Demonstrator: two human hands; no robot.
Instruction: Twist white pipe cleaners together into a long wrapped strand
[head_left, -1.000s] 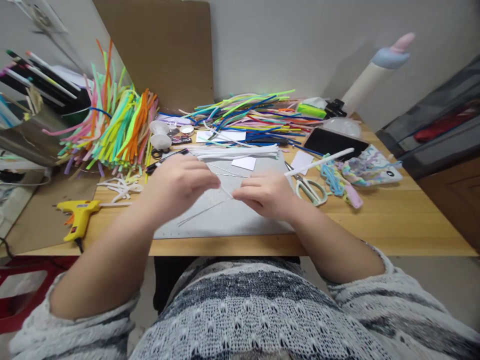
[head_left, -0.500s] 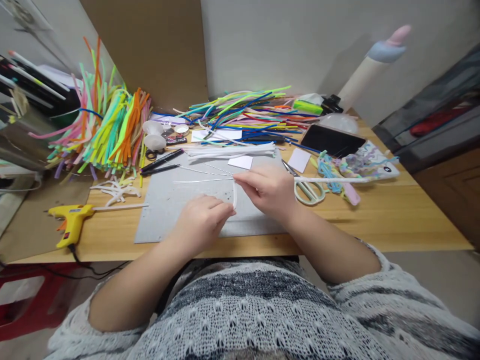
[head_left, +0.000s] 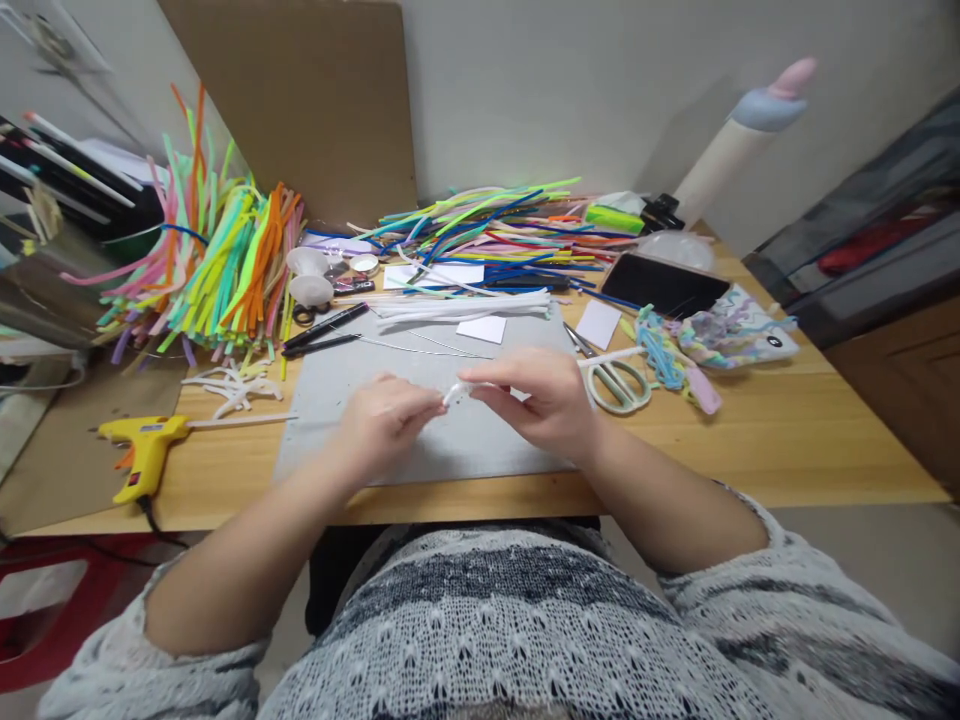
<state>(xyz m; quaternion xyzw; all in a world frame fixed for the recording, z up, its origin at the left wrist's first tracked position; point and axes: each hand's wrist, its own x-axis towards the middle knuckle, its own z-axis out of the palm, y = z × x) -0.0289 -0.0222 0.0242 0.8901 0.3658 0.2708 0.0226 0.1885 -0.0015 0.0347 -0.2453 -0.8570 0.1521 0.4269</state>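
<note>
Both of my hands meet over a grey cutting mat (head_left: 420,455) on the wooden desk. My left hand (head_left: 386,420) and my right hand (head_left: 544,400) pinch the same white pipe cleaner (head_left: 459,391), which is bent between the fingertips. Its long end runs right toward the scissors (head_left: 615,380). Thin bare wires (head_left: 420,348) lie on the mat just beyond my hands.
Heaps of coloured pipe cleaners lie at the back left (head_left: 225,260) and back centre (head_left: 495,230). A yellow glue gun (head_left: 142,445) rests at the left edge. A black phone (head_left: 664,283), white paper slips (head_left: 484,328), black pens (head_left: 322,330) and a pastel twisted piece (head_left: 697,345) surround the mat.
My left hand dropped toward the desk's front edge and then rose back up to the right hand. The white pipe cleaner became bent between the two hands.
</note>
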